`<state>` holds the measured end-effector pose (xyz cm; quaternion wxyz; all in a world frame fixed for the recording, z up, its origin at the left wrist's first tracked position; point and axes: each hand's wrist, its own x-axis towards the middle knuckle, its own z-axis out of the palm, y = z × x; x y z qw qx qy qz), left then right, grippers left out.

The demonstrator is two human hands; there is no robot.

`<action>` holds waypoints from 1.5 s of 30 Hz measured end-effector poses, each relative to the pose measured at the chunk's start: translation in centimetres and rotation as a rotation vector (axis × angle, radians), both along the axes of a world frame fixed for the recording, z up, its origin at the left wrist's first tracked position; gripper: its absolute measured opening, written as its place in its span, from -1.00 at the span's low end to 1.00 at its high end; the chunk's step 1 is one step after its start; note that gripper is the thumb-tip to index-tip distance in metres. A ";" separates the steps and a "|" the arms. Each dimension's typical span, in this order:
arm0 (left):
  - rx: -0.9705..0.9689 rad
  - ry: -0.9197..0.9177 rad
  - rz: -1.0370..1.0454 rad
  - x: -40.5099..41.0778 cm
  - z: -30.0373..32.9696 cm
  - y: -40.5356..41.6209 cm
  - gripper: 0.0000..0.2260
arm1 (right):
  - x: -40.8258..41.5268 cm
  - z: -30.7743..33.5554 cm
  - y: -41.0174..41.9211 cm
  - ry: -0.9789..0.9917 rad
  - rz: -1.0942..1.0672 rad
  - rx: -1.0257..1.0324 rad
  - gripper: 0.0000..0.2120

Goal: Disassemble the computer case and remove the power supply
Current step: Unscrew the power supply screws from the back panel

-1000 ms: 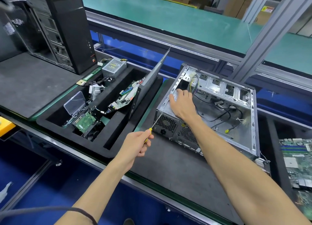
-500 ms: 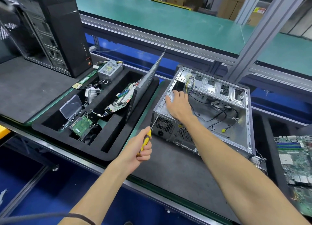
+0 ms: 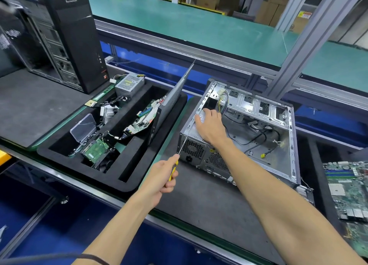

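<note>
Bench mat point(image 3: 209, 201): screwdriver point(image 3: 180, 157) tip now at case point(image 3: 258, 145).

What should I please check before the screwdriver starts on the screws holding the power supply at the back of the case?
1. Screwdriver held firmly: ok, the left hand grips its yellow handle.
2. Tip seated in a screw: cannot tell, the tip sits at the upper left corner of the rear panel, but no screw head is visible.
3. Power supply steadied: ok, the right hand rests on top of it inside the case.
4. Cables unplugged: cannot tell, the bundle runs behind the right hand.
5. Side panel off: ok, the case interior is exposed.
</note>
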<state>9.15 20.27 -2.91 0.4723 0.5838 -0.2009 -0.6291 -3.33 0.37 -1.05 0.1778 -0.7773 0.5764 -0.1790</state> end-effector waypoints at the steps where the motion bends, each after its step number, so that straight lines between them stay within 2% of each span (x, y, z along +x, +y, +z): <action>1: -0.025 -0.018 0.001 -0.1 0.0 0.1 -0.70 | 0.0 0.0 0.0 0.001 0.000 0.000 -0.47; 5: -0.055 -0.049 0.087 -0.1 0.0 0.5 -0.81 | 0.0 0.0 0.0 -0.004 0.000 -0.003 -0.46; 10: -0.052 -0.172 0.103 0.3 0.2 0.6 -0.73 | 0.0 -0.1 0.0 -0.005 -0.003 -0.005 -0.45; 13: 0.010 -0.025 0.023 0.2 0.5 0.3 -0.59 | 0.0 0.1 0.0 0.003 -0.005 -0.005 -0.45; 15: 0.022 0.030 -0.005 -0.1 0.7 0.3 -0.60 | 0.0 0.1 0.0 0.000 -0.007 -0.005 -0.45; 18: -0.021 -0.142 0.036 -0.4 0.6 0.2 -0.74 | -0.1 0.2 0.1 -0.005 -0.005 -0.001 -0.45; 20: -0.052 -0.215 0.120 -0.2 0.3 0.2 -0.77 | 0.0 0.2 0.1 -0.010 -0.002 0.004 -0.45; 22: -0.058 -0.180 0.152 0.0 0.2 0.1 -0.76 | 0.0 0.1 0.2 -0.013 -0.002 0.005 -0.45; 27: 0.022 0.041 0.029 -0.3 0.9 0.3 -0.62 | 0.0 0.1 0.1 -0.015 -0.001 0.001 -0.46; 32: -0.046 -0.171 0.154 -0.4 0.5 0.0 -0.76 | 0.0 0.0 0.0 -0.012 0.002 0.000 -0.46; 41: -0.056 -0.061 0.213 -0.7 -0.1 0.0 -0.84 | 0.0 -0.1 -0.1 -0.017 0.000 -0.004 -0.45; 45: -0.155 -0.265 0.299 -1.4 -0.2 0.3 -0.83 | -0.1 -0.1 -0.2 -0.021 0.002 -0.007 -0.45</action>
